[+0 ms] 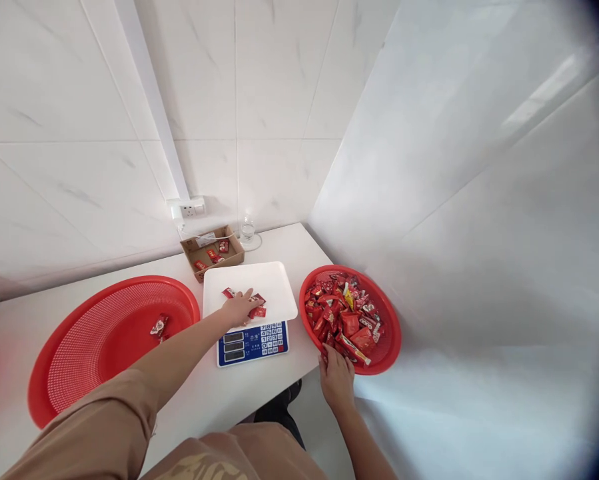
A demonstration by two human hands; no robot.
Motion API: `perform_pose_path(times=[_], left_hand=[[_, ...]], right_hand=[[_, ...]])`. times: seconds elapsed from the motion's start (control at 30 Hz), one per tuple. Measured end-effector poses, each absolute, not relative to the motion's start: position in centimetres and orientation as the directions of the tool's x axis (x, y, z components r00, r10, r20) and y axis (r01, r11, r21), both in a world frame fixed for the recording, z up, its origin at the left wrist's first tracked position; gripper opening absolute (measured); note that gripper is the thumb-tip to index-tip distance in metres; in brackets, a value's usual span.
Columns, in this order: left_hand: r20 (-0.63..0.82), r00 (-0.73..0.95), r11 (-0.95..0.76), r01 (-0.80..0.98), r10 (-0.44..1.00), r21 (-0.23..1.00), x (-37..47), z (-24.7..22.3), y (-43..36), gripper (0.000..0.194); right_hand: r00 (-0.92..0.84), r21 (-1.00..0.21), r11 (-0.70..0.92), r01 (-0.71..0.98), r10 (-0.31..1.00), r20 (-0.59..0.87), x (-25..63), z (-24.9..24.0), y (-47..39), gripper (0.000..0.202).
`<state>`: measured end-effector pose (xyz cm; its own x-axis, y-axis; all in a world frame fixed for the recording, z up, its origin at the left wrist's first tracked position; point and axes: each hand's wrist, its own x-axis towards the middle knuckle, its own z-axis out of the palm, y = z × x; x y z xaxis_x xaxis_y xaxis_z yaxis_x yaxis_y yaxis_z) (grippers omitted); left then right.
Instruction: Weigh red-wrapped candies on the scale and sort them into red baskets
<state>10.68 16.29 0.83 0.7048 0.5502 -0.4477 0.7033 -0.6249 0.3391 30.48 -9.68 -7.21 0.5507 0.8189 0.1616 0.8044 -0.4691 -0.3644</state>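
Observation:
My left hand (239, 309) reaches over the white pan (279, 283) of a digital scale (253, 343). Its fingers are spread and touch a few small red candy packets (259, 311) lying there; the hand partly covers them. At the right, my right hand (338, 377) is closed on the near rim of a round red plastic basket (393, 333). A pile of wrapped candies (349, 323) fills much of this basket, mostly red, with a yellow one among them. My right fingertips are partly hidden at the rim.
A larger red mesh basket (74, 353) stands left of the scale with a few packets inside. Behind the scale sit a cardboard box (192, 257) with red packets and a clear bottle (247, 230). A cable runs from the wall socket (188, 211). Tiled wall closes the back.

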Motion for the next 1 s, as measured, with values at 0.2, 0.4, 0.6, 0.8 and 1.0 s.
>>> perform_pose_path(times=[0.2, 0.4, 0.6, 0.8, 1.0], left_hand=[[-0.361, 0.725, -0.616, 0.689, 0.587, 0.383, 10.0, 0.2, 16.8, 0.048], [-0.242, 0.717, -0.580, 0.679, 0.653, 0.450, 9.2, -0.3, 17.8, 0.034], [-0.097, 0.642, -0.520, 0.691, 0.761, 0.502, 5.8, 3.4, 18.4, 0.040], [-0.096, 0.428, -0.334, 0.811, 0.899, 0.481, -3.5, 5.6, 17.6, 0.043], [-0.242, 0.226, -0.108, 0.902, 0.944, 0.418, -10.0, 3.6, 15.9, 0.046]], right_hand=[[0.529, -0.333, -0.450, 0.829, 0.823, 0.205, 30.5, -7.5, -9.8, 0.037], [0.523, -0.331, -0.447, 0.831, 0.830, 0.193, 30.6, -7.4, -9.8, 0.034], [0.538, -0.325, -0.463, 0.825, 0.820, 0.195, 30.6, -7.5, -9.8, 0.036], [0.548, -0.337, -0.467, 0.818, 0.811, 0.206, 30.5, -7.8, -9.7, 0.038], [0.587, -0.445, -0.475, 0.759, 0.796, 0.150, 30.9, -7.2, -9.6, 0.043]])
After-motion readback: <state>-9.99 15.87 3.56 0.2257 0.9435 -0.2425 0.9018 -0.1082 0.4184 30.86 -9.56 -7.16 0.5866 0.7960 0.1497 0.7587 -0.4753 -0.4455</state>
